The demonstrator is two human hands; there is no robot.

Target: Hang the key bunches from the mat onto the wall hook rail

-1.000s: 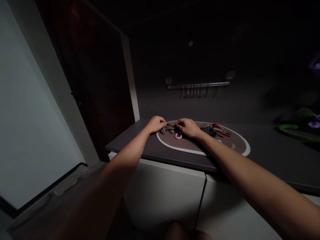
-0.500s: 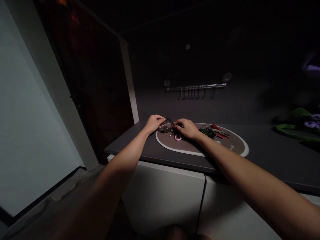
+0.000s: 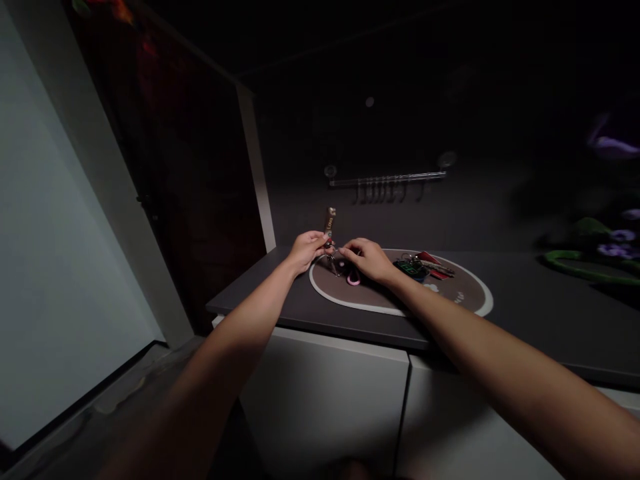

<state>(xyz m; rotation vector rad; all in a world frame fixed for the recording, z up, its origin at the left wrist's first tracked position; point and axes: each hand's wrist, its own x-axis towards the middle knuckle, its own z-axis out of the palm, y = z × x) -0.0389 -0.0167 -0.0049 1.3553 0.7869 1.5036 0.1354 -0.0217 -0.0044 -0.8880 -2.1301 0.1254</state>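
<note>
My left hand (image 3: 307,252) is shut on a small metal key ring, with a narrow brown key fob (image 3: 330,220) standing up above the fingers and a metal key (image 3: 333,265) hanging below them. My right hand (image 3: 365,259) rests just above the oval mat, its extended fingers pointing towards that ring and apparently holding nothing. Just below those fingers lies a pink loop (image 3: 354,277), partly hidden by the hand. To the right, a bunch of keys (image 3: 417,267) with green, red and metal tags lies on the mat.
The brown oval mat with a white rim (image 3: 350,304) lies on a dark countertop (image 3: 525,313) above white cabinet doors (image 3: 325,400). A metal hook rail (image 3: 387,179) is on the wall behind. A green ring and purple flowers (image 3: 600,263) are at the far right.
The brown fob has risen and now stands upright above my left hand. My right hand has shifted slightly to the right, and the whole view has tilted a little.
</note>
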